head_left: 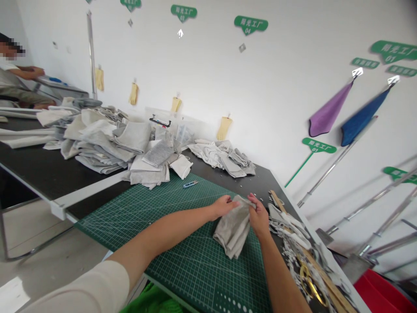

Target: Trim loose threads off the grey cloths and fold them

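A piece of light grey fabric (233, 230) hangs between my two hands, its lower end low over the green cutting mat (192, 252). My left hand (224, 206) pinches its upper left edge. At the upper right edge, my right hand (259, 216) is closed on the same cloth, with the thumb and fingers up near the rim. Folds run down the fabric; whether its bottom touches the mat I cannot tell. Small blue thread snips (190, 184) lie on the mat beyond my left hand.
Stacked grey cloths (97, 139) cover the left of the table, with another pile (224, 156) by the wall. Along the right edge lie gold-handled scissors (311, 284), a wooden ruler (325, 278) and white scraps (288, 224). A person (16, 82) sits far left.
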`<state>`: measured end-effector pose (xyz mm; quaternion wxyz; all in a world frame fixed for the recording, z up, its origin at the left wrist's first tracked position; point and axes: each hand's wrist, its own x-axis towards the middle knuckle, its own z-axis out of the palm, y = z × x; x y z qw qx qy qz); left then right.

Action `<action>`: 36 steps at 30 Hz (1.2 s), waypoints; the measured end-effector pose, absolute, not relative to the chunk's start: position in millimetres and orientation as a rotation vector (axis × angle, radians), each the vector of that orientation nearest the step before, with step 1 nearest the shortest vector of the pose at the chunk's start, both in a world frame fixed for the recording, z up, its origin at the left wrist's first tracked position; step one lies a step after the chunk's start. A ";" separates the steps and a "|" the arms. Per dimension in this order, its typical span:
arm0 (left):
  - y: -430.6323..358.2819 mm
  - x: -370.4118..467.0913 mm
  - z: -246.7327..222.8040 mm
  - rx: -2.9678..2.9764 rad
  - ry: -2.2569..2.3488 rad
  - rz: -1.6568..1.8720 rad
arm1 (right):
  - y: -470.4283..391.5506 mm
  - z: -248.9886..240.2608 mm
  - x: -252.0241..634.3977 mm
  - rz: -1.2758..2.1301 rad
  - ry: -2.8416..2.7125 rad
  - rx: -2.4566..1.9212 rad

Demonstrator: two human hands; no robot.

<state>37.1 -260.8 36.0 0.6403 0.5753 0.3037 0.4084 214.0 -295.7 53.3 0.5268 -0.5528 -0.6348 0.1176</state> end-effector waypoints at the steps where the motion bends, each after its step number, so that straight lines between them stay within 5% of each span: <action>1: -259.1 34.7 39.9 1.274 0.646 0.923 | -297.5 58.2 209.3 0.282 -1.524 -1.279; 13: -266.1 9.4 82.8 1.078 0.422 0.887 | -331.1 99.4 152.0 0.298 -1.549 -0.859; 36: -296.6 -2.5 144.7 1.166 0.352 1.404 | -340.4 95.9 143.6 1.246 -1.394 -1.089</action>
